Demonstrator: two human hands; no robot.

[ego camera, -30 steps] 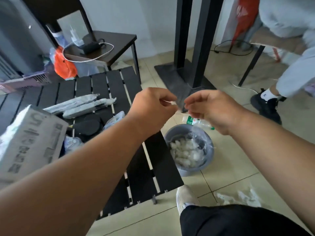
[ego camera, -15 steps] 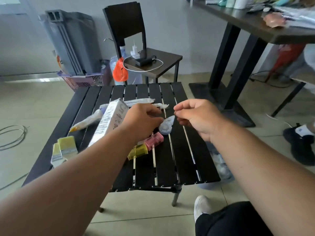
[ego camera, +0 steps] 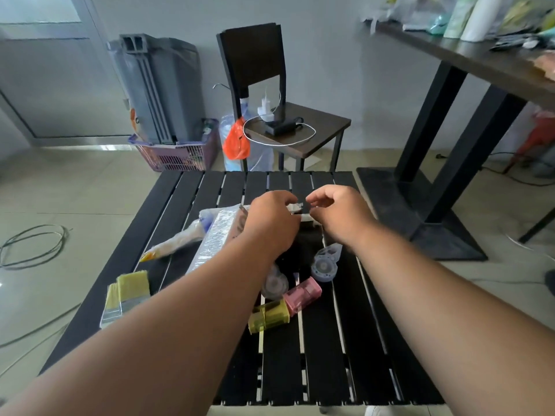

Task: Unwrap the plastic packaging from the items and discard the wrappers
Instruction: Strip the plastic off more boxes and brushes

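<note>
- Head view: both hands over the far half of the black slatted table (ego camera: 324,340).
- Left hand (ego camera: 270,223) has fingers curled, pinching one end of a long clear-plastic-wrapped item (ego camera: 295,208) lying across the slats.
- Right hand (ego camera: 339,214) has fingers curled just beside the same wrapper; actual contact can't be confirmed.
- Near table middle: two translucent round tape dispensers (ego camera: 326,262), pink plastic box (ego camera: 303,294), yellow plastic box (ego camera: 268,316).
- Left edge: yellow-bristled paint brushes (ego camera: 127,292); foil-wrapped box (ego camera: 214,238) beside the left wrist.

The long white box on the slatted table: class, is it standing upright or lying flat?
Lying flat. The white box rests lengthwise across the dark slats of the table, its long side facing up, partly hidden by the left hand.
</note>
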